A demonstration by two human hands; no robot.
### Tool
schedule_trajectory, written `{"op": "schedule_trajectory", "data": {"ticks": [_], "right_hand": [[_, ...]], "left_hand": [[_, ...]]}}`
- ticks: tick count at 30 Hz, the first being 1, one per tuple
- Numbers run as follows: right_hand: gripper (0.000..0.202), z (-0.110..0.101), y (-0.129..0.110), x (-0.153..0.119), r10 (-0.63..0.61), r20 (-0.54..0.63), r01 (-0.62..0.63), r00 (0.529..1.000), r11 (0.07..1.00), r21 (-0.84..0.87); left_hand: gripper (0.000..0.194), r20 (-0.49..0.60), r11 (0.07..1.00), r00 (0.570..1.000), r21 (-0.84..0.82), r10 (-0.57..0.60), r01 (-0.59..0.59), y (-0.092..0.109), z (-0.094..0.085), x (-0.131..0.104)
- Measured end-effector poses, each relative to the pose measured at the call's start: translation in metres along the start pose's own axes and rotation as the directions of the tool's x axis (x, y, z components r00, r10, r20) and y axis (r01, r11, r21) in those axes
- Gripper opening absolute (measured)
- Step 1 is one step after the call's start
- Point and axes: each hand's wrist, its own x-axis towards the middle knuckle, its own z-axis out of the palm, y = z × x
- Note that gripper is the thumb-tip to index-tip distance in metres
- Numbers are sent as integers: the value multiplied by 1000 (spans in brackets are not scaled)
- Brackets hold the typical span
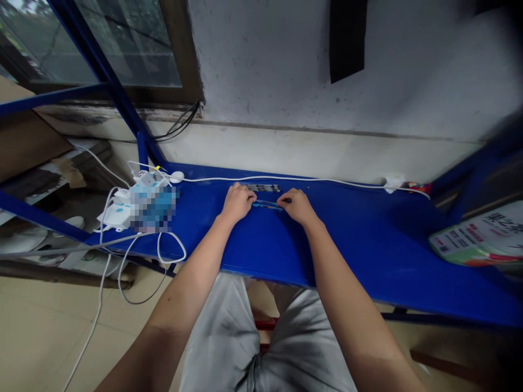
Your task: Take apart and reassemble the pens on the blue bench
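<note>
Between my two hands are slim blue pens [267,205], lying crosswise just over or on the blue tabletop; I cannot tell whether they touch it. My left hand [238,201] has its thumb and fingers closed at the pens' left end. At their right end, my right hand [298,204] pinches with thumb and forefinger. Just behind them, several clear and dark pens [263,188] lie side by side on the table, partly behind my left fingers. How many blue pens there are is too small to make out.
At the left of the blue table [359,239] sit white power strips and chargers [118,215] with loose cables. A white cable [253,178] runs along the back edge to a white plug [394,184]. A printed bag [478,237] lies at the right. Blue frame posts [143,144] flank the table.
</note>
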Motion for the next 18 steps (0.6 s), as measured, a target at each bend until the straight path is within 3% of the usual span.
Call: {"op": "schedule_trajectory", "data": {"ticks": [11,18], "right_hand": [[17,-1,3,2,7,-36,-7,999,1000,-6],[23,-7,16,2,57,-73,-59,996,998,-32]], "left_hand": [[23,18,990,998,-121,-65,67,2,0,1],[20,-44,998,997,-5,-60,60,-8,2,6]]}}
